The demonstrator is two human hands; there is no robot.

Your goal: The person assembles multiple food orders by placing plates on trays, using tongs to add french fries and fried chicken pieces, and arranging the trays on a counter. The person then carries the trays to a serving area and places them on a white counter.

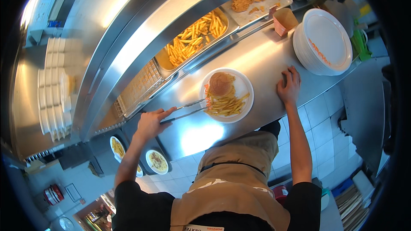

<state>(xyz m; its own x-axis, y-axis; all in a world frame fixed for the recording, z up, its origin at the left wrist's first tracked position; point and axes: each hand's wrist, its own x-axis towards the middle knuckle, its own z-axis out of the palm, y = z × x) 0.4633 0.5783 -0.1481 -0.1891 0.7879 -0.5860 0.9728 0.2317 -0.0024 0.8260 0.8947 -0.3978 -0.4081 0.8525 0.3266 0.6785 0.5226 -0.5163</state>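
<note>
I see left hand (150, 124) gripping metal tongs (184, 115) at slender fries (227, 107). Right hand (290, 86) released, near steel counter (265, 68) edge, beside round plate stack (323, 40).

Orange lettering (207, 90) on that food plate (248, 92), more on stacked plates (329, 32) near the counter's (261, 64) right end, printed badge (214, 228)

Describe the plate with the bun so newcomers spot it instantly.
Find the long steel counter. Between the left hand and right hand sits a white plate. Unlike the stacked plates at right, it stands alone, carrying a bun and fries.
</note>
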